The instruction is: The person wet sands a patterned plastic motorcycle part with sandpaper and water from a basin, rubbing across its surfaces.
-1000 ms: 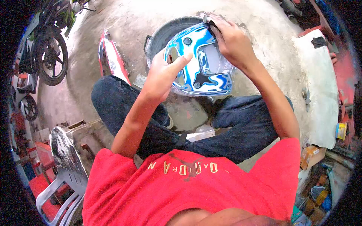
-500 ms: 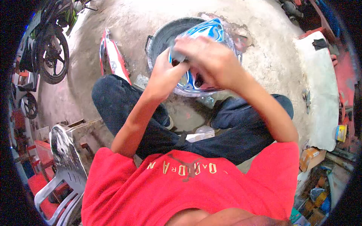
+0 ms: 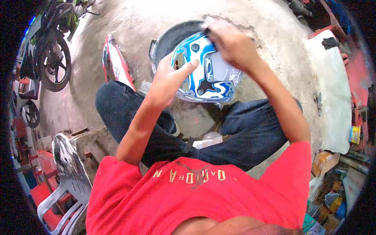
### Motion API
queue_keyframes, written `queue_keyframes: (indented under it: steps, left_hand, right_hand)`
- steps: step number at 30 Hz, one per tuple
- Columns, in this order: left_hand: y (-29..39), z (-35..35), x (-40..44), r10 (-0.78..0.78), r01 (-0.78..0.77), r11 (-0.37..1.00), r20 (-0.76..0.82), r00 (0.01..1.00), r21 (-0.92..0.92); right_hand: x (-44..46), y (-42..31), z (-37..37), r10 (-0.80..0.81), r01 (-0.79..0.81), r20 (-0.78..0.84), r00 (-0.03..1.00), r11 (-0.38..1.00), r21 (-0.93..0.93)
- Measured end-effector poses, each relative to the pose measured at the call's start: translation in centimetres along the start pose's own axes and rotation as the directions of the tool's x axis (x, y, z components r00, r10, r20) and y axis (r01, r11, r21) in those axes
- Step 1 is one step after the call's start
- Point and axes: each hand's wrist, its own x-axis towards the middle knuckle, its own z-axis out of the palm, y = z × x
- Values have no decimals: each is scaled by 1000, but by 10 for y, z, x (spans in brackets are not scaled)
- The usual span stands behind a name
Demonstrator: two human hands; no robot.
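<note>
A glossy blue, white and silver swirled plastic panel [image 3: 199, 84], like a motorcycle body part, is held over a round dark tub [image 3: 172, 37]. My left hand [image 3: 168, 80] grips its left edge, thumb lying on the face and the other fingers hidden behind. At the panel's upper right edge is my right hand [image 3: 231, 43], its fingers bent and smeared by motion. Something small and dark shows under those fingers, too blurred to name. The panel has cut-outs and a dark round hole near its top.
A red and white panel [image 3: 117, 64] lies on the concrete floor to the left. Motorcycle wheels [image 3: 55, 62] stand farther left, and a grey plastic chair [image 3: 70, 168] is beside me. Along the right are a white sheet [image 3: 333, 94] and a cardboard box [image 3: 324, 163].
My hands were close together over the panel and have moved apart. My right hand has gone up and right, and the panel has turned so its face shows.
</note>
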Motion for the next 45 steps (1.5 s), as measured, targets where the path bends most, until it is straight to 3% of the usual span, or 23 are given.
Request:
queue_keyframes:
  steps: [2,4,6,7,10,12,14,16,17,21,22,24,26,28,30,32,34,35,38,40,42,44,45]
  left_hand:
    - [0,-2,0,-11,11,1000,8,1000,-11]
    - [-1,-4,2,9,-9,1000,4,1000,-29]
    - [5,-4,1,-57,56,998,-7,998,-39]
    - [7,-2,1,-44,43,998,-13,999,-45]
    - [6,-4,1,3,-4,999,-20,1000,-45]
    - [-1,-10,1,20,-21,997,-11,1000,-68]
    - [-4,-7,0,41,-45,993,-34,999,-113]
    - [3,-4,0,-9,5,998,-68,998,-67]
    - [3,-6,0,-4,1,999,-57,998,-54]
    - [-3,-12,3,21,-27,997,-76,997,-78]
    - [-2,-11,3,31,-37,998,-86,996,-59]
    - [4,-7,1,43,-45,999,-98,994,-16]
    - [3,-5,2,27,-30,999,-99,995,-21]
    - [-1,-9,3,16,-12,999,-108,994,34]
    - [-7,-12,6,65,-68,997,-99,993,-34]
    - [-7,-14,6,64,-73,995,-120,991,-71]
    - [-2,-6,5,35,-52,994,-165,986,-98]
    - [-4,-4,8,43,-72,987,-197,979,-143]
    - [-15,-16,14,51,-86,975,-169,984,-203]
    - [-13,-18,15,22,-65,977,-207,978,-204]
    - [-17,-25,14,17,-64,976,-217,976,-210]
    - [-10,-16,14,38,-91,973,-240,970,-214]
    - [-8,-15,13,37,-82,975,-214,976,-208]
  right_hand:
    - [3,-31,-5,-163,155,12,987,956,250]
    - [7,-32,-11,-227,211,21,974,934,288]
    - [11,-4,-10,25,-42,149,989,992,118]
    - [14,6,-13,335,-373,308,890,925,70]
    - [9,-12,-6,-49,51,-24,998,996,77]
    - [4,-50,-7,-208,200,-7,978,931,306]
    - [3,-40,-10,-226,213,7,974,928,304]
    - [9,-12,-10,48,-57,107,993,995,85]
    - [14,-3,-17,283,-305,282,917,952,38]
    - [4,-52,-9,-178,164,32,983,953,255]
    - [3,-63,-6,-206,210,-43,978,950,229]
    - [5,-31,-7,-196,190,3,981,958,213]
    - [7,0,3,99,-110,70,993,978,179]
    - [1,-20,7,51,-55,26,998,986,155]
    - [-1,-56,4,-111,106,4,994,958,267]
    - [-3,-38,6,-174,168,6,985,957,236]
    - [9,-12,9,40,-45,37,999,987,155]
    - [16,-9,-2,337,-396,295,894,902,172]
    - [7,-40,-1,7,-29,98,995,975,222]
    - [-1,-68,6,-235,215,49,971,942,259]
    - [1,-57,3,-269,242,76,960,936,255]
    - [10,-34,9,-41,32,34,999,972,235]
    - [14,-29,12,-24,22,8,1000,989,147]
